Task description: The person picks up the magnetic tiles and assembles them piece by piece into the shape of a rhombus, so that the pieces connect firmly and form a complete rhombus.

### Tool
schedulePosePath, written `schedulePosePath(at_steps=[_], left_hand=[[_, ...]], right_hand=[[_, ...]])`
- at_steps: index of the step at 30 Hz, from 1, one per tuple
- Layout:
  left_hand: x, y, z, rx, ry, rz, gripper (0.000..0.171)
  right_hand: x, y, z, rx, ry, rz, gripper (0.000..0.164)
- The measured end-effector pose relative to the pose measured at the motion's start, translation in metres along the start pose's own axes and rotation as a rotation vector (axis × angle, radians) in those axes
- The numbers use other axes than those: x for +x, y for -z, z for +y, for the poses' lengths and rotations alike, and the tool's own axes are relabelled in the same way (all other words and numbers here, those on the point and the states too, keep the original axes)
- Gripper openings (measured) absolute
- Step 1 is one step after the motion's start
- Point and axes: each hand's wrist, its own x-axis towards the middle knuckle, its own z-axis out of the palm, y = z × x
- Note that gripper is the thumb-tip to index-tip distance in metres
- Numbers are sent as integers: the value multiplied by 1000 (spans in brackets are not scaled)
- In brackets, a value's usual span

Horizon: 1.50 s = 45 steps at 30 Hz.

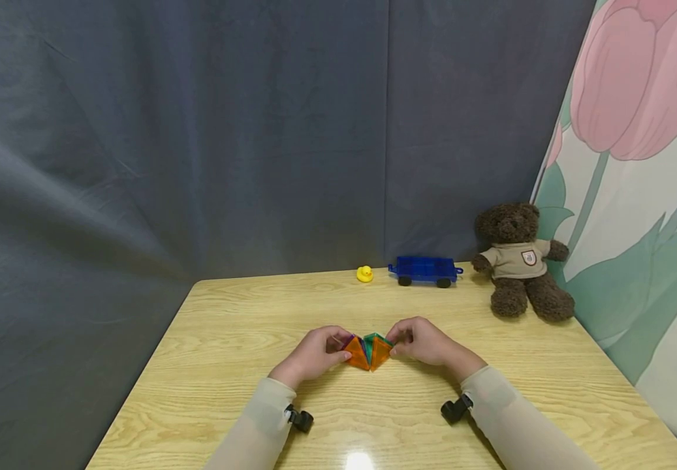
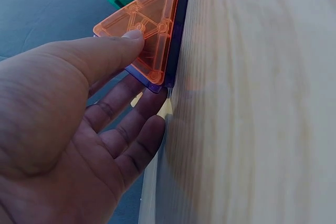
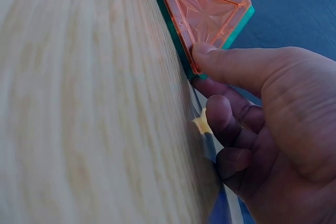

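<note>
My left hand (image 1: 316, 354) pinches an orange see-through triangle magnetic tile (image 2: 149, 30) together with a purple tile (image 2: 176, 40) that shows along its edges. In the left wrist view the thumb lies on the orange face, with the other fingers behind. Opposite, my right hand (image 1: 423, 341) pinches a second orange triangle tile (image 3: 202, 11) against a green tile (image 3: 239, 27). The two groups meet at a corner low over the tabletop, forming a peaked cluster in the head view. How the purple and green tiles sit behind the orange ones is partly hidden.
On the wooden table (image 1: 209, 326), a yellow rubber duck (image 1: 364, 274) and a blue wheeled toy wagon (image 1: 426, 269) stand along the back edge. A brown teddy bear (image 1: 520, 261) sits at the back right by the flowered wall. A dark curtain (image 1: 291, 130) hangs behind.
</note>
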Motion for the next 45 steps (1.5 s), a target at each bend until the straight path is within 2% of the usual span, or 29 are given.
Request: schedulePosePath(at_steps=[26,37,45], left_hand=[[-1,0,-3,-24,24,3,24],[-1,1,-4,-26,31,7,23],[-1,1,-3,-23,31,3,24]], right_hand=[[2,0,1,172,1,4,16],[2,1,1,160,28,21,15],[2,1,-1,196,55,41,15]])
